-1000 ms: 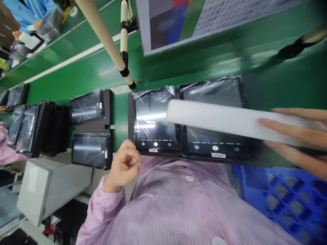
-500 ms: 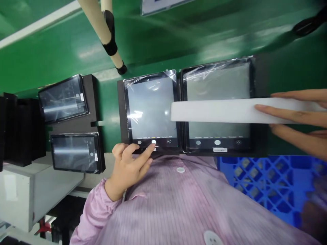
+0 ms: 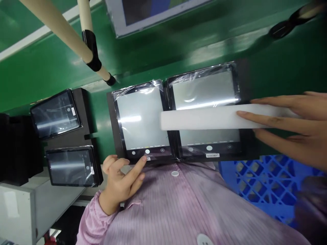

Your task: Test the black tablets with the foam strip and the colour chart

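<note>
Over right tablet (image 3: 204, 90), white bar (image 3: 198, 119) partly hiding it; beige pole (image 3: 62, 30) beyond.

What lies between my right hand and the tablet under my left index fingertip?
The head view shows two things between: the white bar gripped by your right hand, and the neighbouring tablet, which the bar partly hides.

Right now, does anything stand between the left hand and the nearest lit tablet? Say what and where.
Nothing visible blocks the left hand, index finger at the lower edge of that lit tablet. The white bar in the right hand visually overlaps the tablet's right edge, farther up.
</note>
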`<state>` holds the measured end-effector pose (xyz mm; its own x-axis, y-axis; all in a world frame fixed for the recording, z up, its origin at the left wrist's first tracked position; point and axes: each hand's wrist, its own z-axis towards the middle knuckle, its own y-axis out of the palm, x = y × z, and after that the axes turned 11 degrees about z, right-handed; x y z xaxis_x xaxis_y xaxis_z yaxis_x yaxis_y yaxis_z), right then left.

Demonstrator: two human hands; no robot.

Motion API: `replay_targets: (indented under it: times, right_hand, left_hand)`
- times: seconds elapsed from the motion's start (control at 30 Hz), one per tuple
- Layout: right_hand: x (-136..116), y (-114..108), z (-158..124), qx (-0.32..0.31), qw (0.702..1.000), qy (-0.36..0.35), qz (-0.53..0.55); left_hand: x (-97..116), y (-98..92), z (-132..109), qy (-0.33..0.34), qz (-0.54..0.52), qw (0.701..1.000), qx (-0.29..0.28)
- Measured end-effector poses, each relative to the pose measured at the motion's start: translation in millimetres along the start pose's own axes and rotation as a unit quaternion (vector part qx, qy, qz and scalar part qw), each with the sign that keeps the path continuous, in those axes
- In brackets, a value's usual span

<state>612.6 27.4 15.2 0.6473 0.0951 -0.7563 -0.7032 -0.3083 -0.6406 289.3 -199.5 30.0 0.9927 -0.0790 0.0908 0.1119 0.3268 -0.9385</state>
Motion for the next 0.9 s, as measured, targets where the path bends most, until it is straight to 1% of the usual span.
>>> replay_targets:
  times: [0.03,0.07,0.1,0.13,0.17,0.23,0.3,0.4,0.47,0.53,0.6,0.73,0.8,0.9]
  right_hand:
    - [8,0,0,-0.012,0.994,-0.100,-0.037]
    - [15,-1,0,-0.022,0.978,-0.192,-0.077]
    - [21,-1,0,-0.023,0.958,-0.261,-0.113]
    - [26,-2,0,-0.016,0.943,-0.302,-0.141]
    - [30,-3,-1,-0.008,0.930,-0.329,-0.165]
    - [36,-11,-2,0.001,0.911,-0.362,-0.199]
    - [45,-25,-7,0.020,0.902,-0.368,-0.224]
    - [65,-53,-20,0.059,0.896,-0.356,-0.258]
    - [79,-68,-31,0.079,0.896,-0.343,-0.269]
    - [89,-78,-42,0.090,0.904,-0.320,-0.271]
    - [95,-82,-50,0.095,0.915,-0.287,-0.268]
    - [101,-80,-56,0.090,0.930,-0.259,-0.245]
    - [103,-79,-56,0.092,0.936,-0.249,-0.233]
    - [104,-79,-56,0.090,0.943,-0.235,-0.217]
  left_hand:
    - [3,1.6,4,0.007,-0.009,1.000,-0.006]
    - [7,3.6,9,0.014,-0.017,1.000,-0.009]
    - [11,5.8,15,0.023,-0.023,0.999,-0.011]
    - [16,8.0,21,0.033,-0.030,0.999,-0.014]
    - [21,10.1,28,0.046,-0.037,0.998,-0.019]
    - [31,14.0,44,0.078,-0.040,0.995,-0.039]
    - [43,18.3,60,0.112,-0.028,0.990,-0.076]
    - [62,26.4,80,0.159,-0.005,0.979,-0.126]
    - [74,32.4,89,0.183,-0.002,0.973,-0.144]
    - [84,37.9,96,0.200,-0.002,0.969,-0.148]
    - [93,42.3,101,0.212,0.000,0.966,-0.149]
    - [105,45.9,108,0.225,0.026,0.961,-0.160]
    - [106,43.9,108,0.228,0.032,0.961,-0.155]
    - [101,36.4,104,0.218,0.008,0.966,-0.138]
